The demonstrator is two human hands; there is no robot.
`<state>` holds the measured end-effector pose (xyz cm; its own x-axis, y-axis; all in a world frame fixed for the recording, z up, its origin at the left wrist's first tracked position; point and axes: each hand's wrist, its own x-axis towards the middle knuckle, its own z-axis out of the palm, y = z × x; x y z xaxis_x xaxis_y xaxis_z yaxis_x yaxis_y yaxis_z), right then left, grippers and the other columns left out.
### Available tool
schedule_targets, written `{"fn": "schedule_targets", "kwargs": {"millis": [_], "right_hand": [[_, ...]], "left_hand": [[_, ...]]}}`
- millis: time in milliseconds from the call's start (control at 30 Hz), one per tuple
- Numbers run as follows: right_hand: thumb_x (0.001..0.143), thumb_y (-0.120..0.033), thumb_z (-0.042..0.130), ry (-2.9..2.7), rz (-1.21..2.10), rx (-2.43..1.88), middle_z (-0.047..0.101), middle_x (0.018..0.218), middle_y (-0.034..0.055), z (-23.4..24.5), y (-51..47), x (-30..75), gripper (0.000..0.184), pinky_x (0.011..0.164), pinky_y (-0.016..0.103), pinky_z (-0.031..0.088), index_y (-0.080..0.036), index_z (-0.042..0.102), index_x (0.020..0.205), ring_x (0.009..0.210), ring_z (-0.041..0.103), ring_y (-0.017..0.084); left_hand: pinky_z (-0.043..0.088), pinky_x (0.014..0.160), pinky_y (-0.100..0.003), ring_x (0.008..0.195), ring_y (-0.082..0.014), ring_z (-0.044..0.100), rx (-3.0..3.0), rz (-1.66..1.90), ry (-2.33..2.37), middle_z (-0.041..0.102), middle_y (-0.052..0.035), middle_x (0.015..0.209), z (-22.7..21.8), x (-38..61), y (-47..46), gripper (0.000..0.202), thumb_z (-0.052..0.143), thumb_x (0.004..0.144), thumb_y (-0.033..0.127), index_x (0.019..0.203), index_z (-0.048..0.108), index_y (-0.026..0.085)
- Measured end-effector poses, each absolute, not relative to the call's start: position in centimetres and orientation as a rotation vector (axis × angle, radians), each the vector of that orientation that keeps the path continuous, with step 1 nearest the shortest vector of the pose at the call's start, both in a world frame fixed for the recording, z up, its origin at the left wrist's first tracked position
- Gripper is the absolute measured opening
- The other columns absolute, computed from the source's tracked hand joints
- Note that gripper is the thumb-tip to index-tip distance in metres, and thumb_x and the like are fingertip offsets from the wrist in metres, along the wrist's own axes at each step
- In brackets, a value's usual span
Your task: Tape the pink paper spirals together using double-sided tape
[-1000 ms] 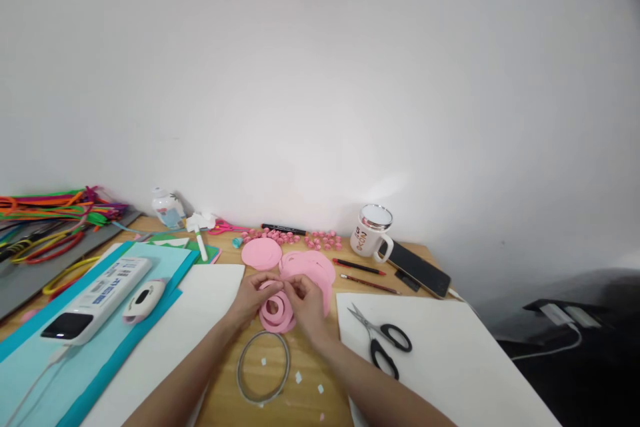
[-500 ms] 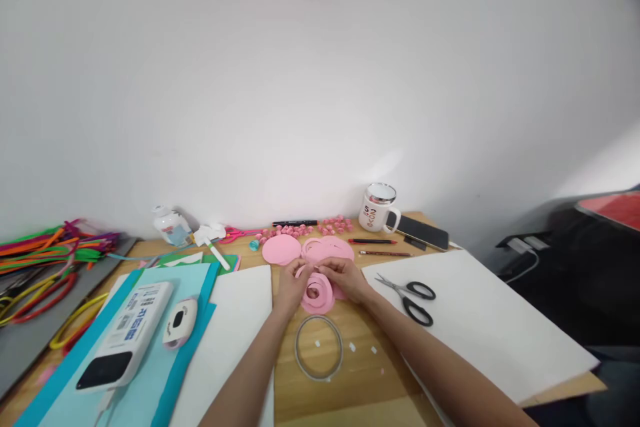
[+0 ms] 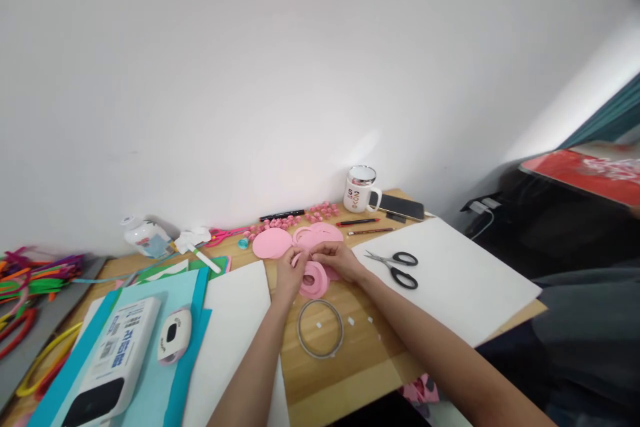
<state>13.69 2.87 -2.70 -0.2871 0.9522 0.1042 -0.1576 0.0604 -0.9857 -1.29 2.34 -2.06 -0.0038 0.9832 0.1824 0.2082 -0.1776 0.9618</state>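
Observation:
A pink paper spiral [image 3: 315, 282] hangs in loose coils between my hands, over the wooden desk. My left hand [image 3: 291, 273] pinches its upper left edge with closed fingers. On the other side, my right hand [image 3: 339, 259] has thumb and fingertips pressed together at the top of the same strip. Just behind the hands lie a flat pink paper circle [image 3: 272, 243] and more cut pink paper [image 3: 320, 235]. A roll of clear tape [image 3: 320, 355] lies on the desk nearer to me, with small white scraps beside it.
Black-handled scissors [image 3: 403, 270] lie on white paper [image 3: 450, 280] to the right. At the back stand a mug [image 3: 361, 192] and small pink rolled pieces [image 3: 285, 222]. Leftward are a white boxy device [image 3: 115, 360] on blue sheets, a marker [image 3: 205, 258], a bottle [image 3: 147, 237] and colourful pipe cleaners [image 3: 40, 273].
The view has turned and tilted, so the desk appears rotated and its front edge shows. Both hands stay on the pink spiral, with only slight finger movement.

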Motion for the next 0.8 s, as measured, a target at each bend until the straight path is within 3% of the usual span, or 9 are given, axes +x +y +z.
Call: {"fn": "schedule_targets", "kwargs": {"millis": [233,433,800], "right_hand": [[0.060,-0.035,0.072,-1.299,1.449,-0.891,0.069,0.077,0.0008,-3.1,3.0,13.8,0.025,0.070,0.028,0.046,-0.018,0.066,0.077,0.068,0.062,0.014],[0.061,-0.032,0.072,-1.295,1.459,-0.855,0.067,0.070,-0.0019,-3.2,2.9,13.7,0.021,0.064,0.024,0.044,-0.017,0.065,0.075,0.063,0.059,0.011],[0.061,-0.036,0.070,-1.270,1.532,-0.846,0.069,0.072,0.0011,-2.5,2.9,13.6,0.026,0.063,0.025,0.045,-0.015,0.066,0.076,0.062,0.060,0.013]], "left_hand": [[0.045,0.054,-0.023,0.060,-0.0141,0.055,1.516,1.239,1.268,0.058,0.0001,0.063,-1.4,-0.9,2.0,0.016,0.057,0.070,0.031,0.065,0.059,0.016],[0.045,0.039,-0.020,0.052,-0.0122,0.055,1.481,1.230,1.247,0.058,-0.0004,0.065,-1.0,-0.7,1.5,0.018,0.057,0.070,0.034,0.068,0.058,0.016],[0.044,0.029,-0.019,0.035,-0.0076,0.051,1.377,1.247,1.281,0.057,0.0029,0.065,-1.2,-0.3,1.0,0.023,0.057,0.070,0.039,0.074,0.056,0.016]]}}
